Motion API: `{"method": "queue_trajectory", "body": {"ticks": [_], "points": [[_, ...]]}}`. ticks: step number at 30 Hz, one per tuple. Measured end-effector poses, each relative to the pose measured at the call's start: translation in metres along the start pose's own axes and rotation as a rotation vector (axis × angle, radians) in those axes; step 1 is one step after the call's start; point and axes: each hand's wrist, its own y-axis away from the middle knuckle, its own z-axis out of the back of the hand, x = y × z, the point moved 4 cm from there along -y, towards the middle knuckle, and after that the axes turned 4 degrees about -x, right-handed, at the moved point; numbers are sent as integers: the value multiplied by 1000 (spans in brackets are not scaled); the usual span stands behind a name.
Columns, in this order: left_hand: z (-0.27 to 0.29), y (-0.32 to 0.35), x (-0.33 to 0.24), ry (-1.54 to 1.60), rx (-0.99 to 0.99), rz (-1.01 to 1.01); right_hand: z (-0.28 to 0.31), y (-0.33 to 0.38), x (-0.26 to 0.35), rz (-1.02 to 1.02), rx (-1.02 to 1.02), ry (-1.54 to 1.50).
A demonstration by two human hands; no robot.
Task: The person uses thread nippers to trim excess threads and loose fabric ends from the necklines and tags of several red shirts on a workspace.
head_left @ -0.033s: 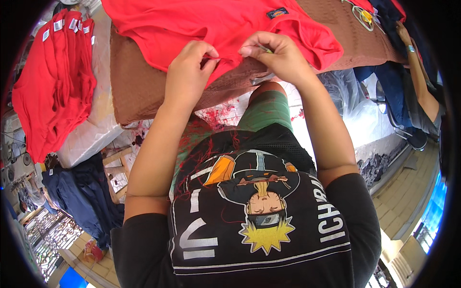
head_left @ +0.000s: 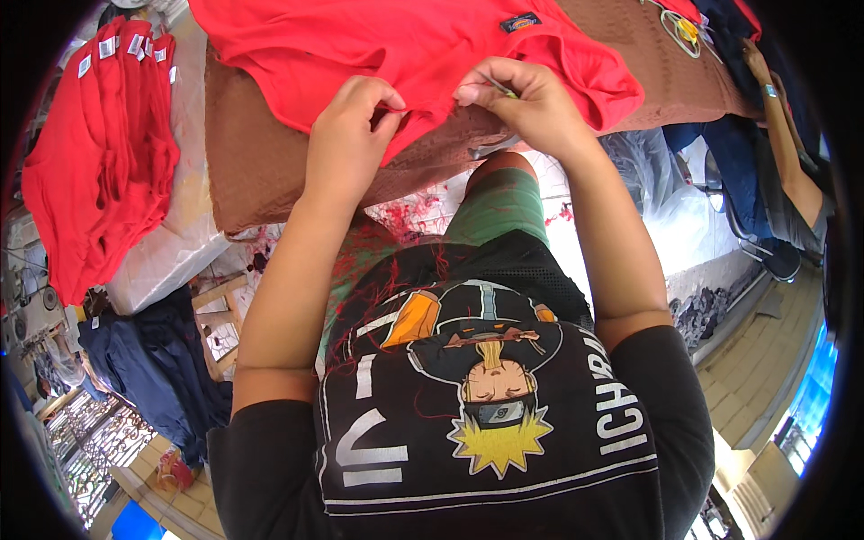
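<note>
Red threads [head_left: 376, 331] cling to the person's black shirt [head_left: 576, 436]. The left hand [head_left: 358, 124] pinches the edge of a red garment [head_left: 423, 40]; the right hand [head_left: 529, 106], fingertips drawn together beside that edge, grips a small slim tool [head_left: 498, 86]. The garment lies across a brown-covered surface [head_left: 256, 148], beyond the lap.

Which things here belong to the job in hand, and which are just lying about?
In the job:
red garment, edge at the left hand
small tool, mostly hidden in the right hand
brown cover under the garment

Lying about:
stack of red tops, far left
dark blue clothing, lower left
clear plastic, right
</note>
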Motion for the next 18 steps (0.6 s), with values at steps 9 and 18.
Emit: {"method": "queue_trajectory", "body": {"ticks": [9, 18], "points": [[4, 8, 0, 90, -34, -55, 30, 46, 1, -146, 250, -69], [20, 8, -28, -34, -15, 105, 13, 61, 48, 104, 251, 35]]}}
